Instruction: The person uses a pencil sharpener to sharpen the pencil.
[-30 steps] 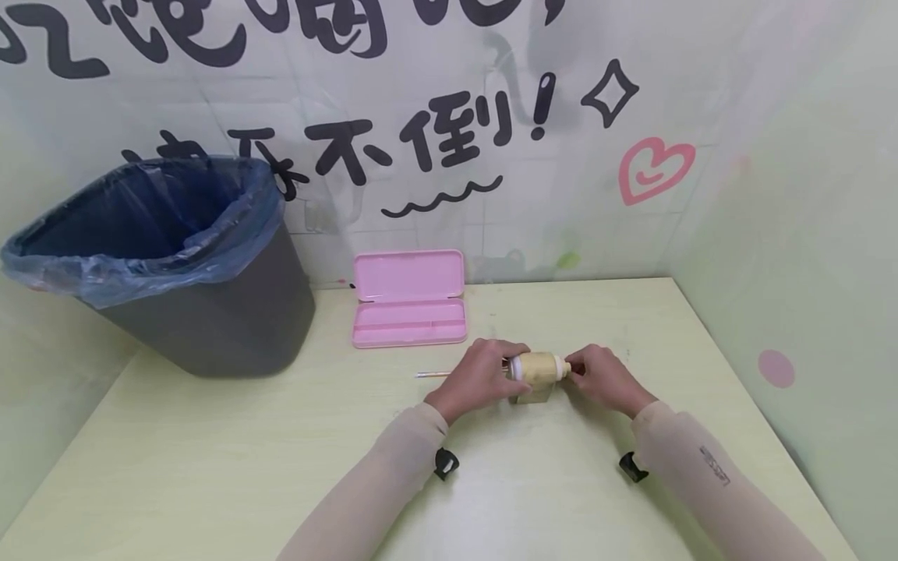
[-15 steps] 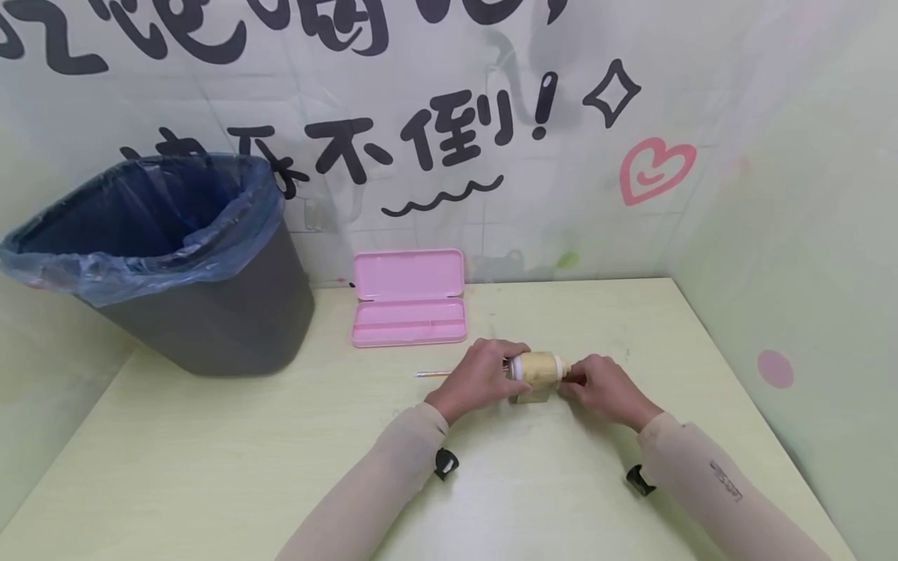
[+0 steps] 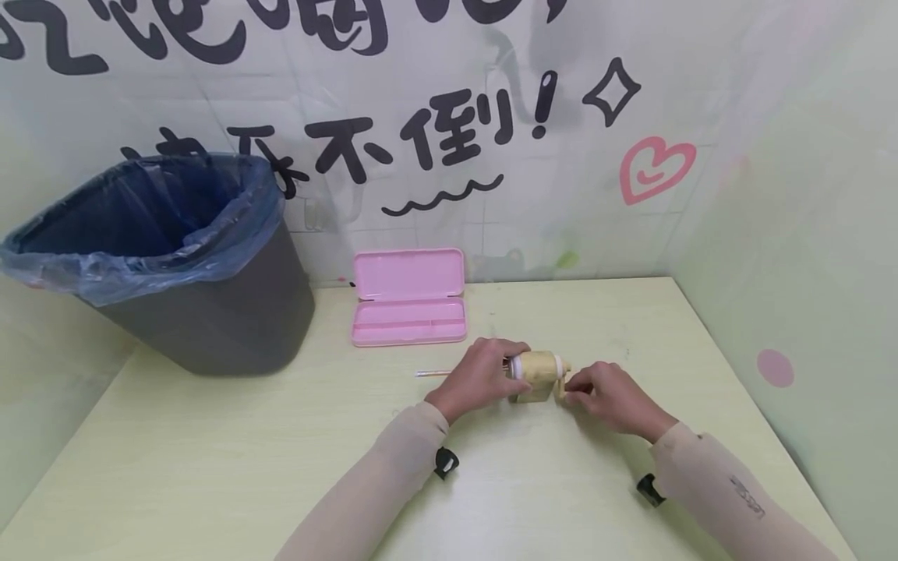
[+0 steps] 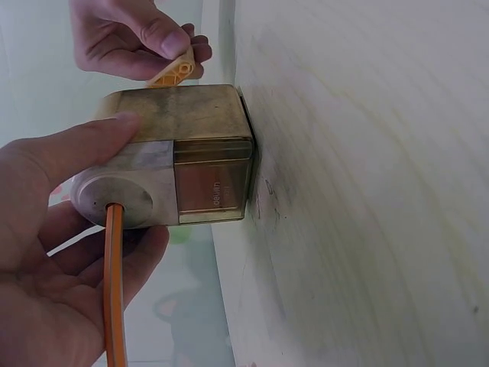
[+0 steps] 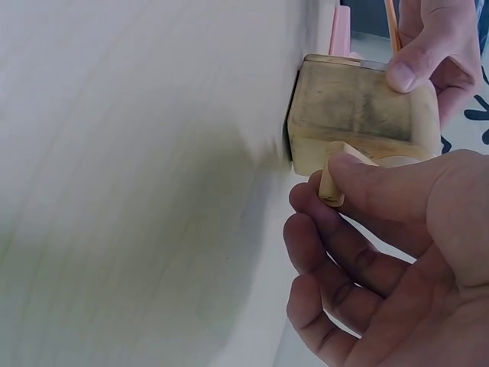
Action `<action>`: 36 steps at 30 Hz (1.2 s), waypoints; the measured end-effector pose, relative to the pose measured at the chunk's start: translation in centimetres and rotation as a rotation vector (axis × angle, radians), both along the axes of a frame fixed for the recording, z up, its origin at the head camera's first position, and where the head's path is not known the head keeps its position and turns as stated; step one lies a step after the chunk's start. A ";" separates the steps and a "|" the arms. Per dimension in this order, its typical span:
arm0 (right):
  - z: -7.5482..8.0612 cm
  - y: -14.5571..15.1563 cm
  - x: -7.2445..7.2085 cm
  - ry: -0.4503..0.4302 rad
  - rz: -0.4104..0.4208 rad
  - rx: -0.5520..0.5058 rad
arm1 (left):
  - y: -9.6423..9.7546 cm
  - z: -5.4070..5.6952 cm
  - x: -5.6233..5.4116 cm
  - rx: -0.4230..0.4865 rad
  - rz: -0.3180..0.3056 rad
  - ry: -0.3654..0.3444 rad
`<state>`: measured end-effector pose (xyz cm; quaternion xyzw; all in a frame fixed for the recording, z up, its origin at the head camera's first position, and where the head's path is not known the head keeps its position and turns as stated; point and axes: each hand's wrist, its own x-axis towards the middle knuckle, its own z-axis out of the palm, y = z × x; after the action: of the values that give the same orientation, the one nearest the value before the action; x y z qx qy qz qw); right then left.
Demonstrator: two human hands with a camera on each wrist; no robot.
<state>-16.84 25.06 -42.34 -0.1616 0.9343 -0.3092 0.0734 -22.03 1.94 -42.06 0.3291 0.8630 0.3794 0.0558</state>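
Observation:
A yellowish crank pencil sharpener (image 3: 539,366) stands on the table, its white front toward the left. My left hand (image 3: 479,376) grips its body from the left, thumb on one side and fingers on the other, as the left wrist view shows. An orange-striped pencil (image 4: 114,283) sticks out of the sharpener's hole and passes by the left palm. At the other end, my right hand (image 3: 612,396) pinches the crank handle (image 5: 331,180) between thumb and forefinger. The handle hangs downward from its hub. The pencil's tip is hidden inside.
Behind the left hand lies an opened pink pencil case (image 3: 409,333) by the back wall. A grey bin (image 3: 238,312) with a blue liner stands at the back left. A wall (image 3: 793,312) borders the table on the right.
My right hand has moved down and slightly right, turning the crank handle from near the hub's height to pointing down. The left hand, sharpener and pencil stay in place.

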 end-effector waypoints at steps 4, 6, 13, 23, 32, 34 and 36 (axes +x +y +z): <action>0.3 0.1 0.3 -0.005 0.005 -0.006 | 0.0 0.0 0.0 0.003 -0.003 -0.002; 0.4 0.2 0.5 -0.003 0.013 -0.005 | 0.0 0.1 0.0 0.002 -0.003 -0.001; 1.4 0.6 0.9 0.017 0.045 -0.020 | 0.1 0.1 -0.2 -0.001 -0.009 0.008; 2.8 1.3 1.2 0.018 0.045 -0.086 | 0.1 0.2 0.0 -0.008 0.000 -0.006; 4.4 1.6 0.7 0.055 0.001 -0.092 | 0.1 0.2 0.0 -0.018 0.002 0.001; 4.5 1.5 0.5 0.066 -0.009 -0.091 | 0.1 0.2 0.0 -0.019 0.001 0.003; 4.7 1.5 0.3 0.075 -0.012 -0.094 | 0.1 0.1 0.0 -0.018 0.000 0.006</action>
<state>-16.58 26.58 -37.65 -0.1706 0.9219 -0.3468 0.0286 -22.04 2.01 -41.92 0.3299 0.8665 0.3705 0.0562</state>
